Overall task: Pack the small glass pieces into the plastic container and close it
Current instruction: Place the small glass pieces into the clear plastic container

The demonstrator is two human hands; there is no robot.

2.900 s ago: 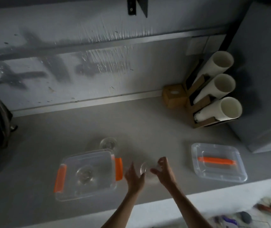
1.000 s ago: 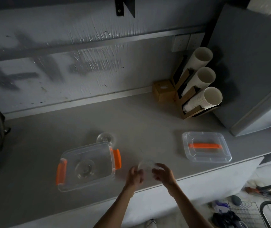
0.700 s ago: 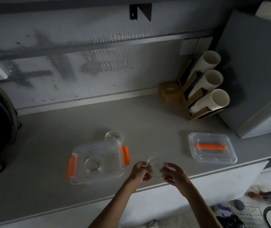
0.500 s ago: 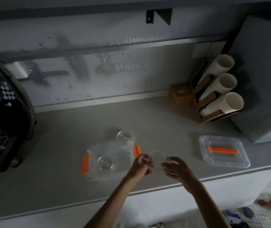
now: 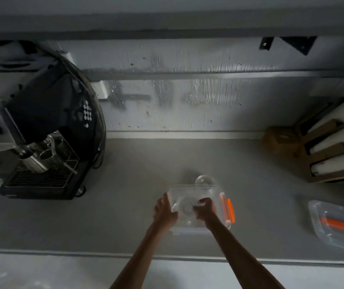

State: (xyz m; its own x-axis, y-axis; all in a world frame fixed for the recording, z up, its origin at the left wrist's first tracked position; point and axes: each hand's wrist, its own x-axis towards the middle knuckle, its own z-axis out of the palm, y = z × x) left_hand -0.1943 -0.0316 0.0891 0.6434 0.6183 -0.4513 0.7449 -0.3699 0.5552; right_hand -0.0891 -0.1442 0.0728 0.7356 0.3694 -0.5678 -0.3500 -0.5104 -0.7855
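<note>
A clear plastic container [image 5: 217, 195] with orange clips stands open on the grey counter. Both my hands hold a small round glass piece [image 5: 185, 206] over the container's inside, my left hand [image 5: 165, 211] on its left edge and my right hand [image 5: 205, 210] on its right edge. Through the blur I cannot tell whether another glass piece lies under it in the container. One more glass piece [image 5: 204, 180] sits on the counter just behind the container. The clear lid [image 5: 338, 224] with an orange handle lies flat at the right.
A black coffee machine [image 5: 48, 138] with a drip tray stands at the left. At the back right a wooden rack [image 5: 331, 157] holds white cup stacks, with a small brown box [image 5: 279, 140] beside it. The counter's front edge [image 5: 62, 252] runs below my forearms.
Both hands have carried the glass piece left, from beside the container to above its inside. The view has swung left, bringing the coffee machine into sight.
</note>
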